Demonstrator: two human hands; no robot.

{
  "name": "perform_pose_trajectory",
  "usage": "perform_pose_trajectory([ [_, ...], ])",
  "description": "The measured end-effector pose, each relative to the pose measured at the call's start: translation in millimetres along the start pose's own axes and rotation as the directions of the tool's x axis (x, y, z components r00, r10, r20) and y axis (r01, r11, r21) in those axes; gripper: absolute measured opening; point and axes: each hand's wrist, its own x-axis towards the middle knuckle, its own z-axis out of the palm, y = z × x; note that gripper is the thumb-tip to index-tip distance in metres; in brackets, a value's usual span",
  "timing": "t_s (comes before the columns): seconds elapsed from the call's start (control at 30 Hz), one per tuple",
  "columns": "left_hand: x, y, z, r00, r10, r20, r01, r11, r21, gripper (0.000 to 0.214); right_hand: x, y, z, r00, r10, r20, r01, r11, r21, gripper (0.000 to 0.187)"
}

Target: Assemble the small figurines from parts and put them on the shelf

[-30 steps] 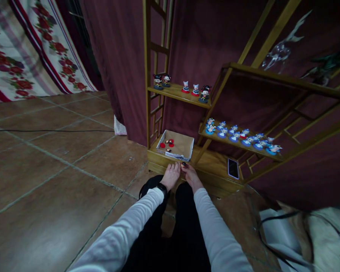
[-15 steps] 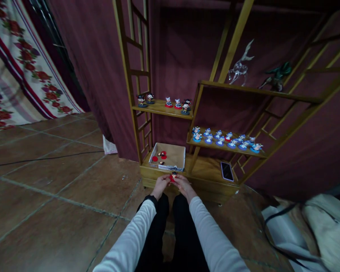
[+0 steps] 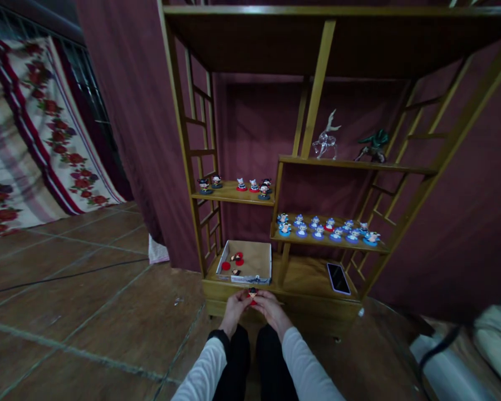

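Note:
A small figurine (image 3: 253, 293) with dark hair and a red base is held upright between both hands, in front of the cabinet. My left hand (image 3: 234, 307) pinches it from the left, and my right hand (image 3: 271, 309) grips it from the right; the fingers partly cover its base. Just beyond them, a shallow cardboard box (image 3: 256, 259) stands on the cabinet's lowest board. Inside the box lie a few figurine parts (image 3: 236, 272) and red round bases (image 3: 226, 267).
The wooden display cabinet (image 3: 307, 287) bears several dark-haired and cat-like figurines (image 3: 241, 184) on its left shelf and several blue-and-white figurines (image 3: 318, 232) on its right shelf. A glass deer (image 3: 325, 139) and a dark green sculpture (image 3: 373, 147) stand higher. A phone (image 3: 338, 278) lies bottom right.
My view has tilted up, so the cabinet sits lower in the picture and its top board shows. Both hands still hold the figurine in front of the box.

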Motion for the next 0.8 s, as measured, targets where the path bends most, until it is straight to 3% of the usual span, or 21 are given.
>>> perform_pose_trajectory([
  [0.33, 0.0, -2.1, -2.7, 0.999, -0.02, 0.034, 0.02, 1.0, 0.007, 0.033, 6.2, 3.3, 0.5, 0.998, 0.04, -0.051, -0.042, 0.998, -0.036, 0.031],
  [0.8, -0.1, -2.0, -3.5, 0.998, -0.045, 0.053, 0.045, 0.999, 0.005, 0.044, 0.2, 2.5, 1.5, 0.998, 0.016, -0.06, -0.015, 1.0, 0.012, 0.029],
])
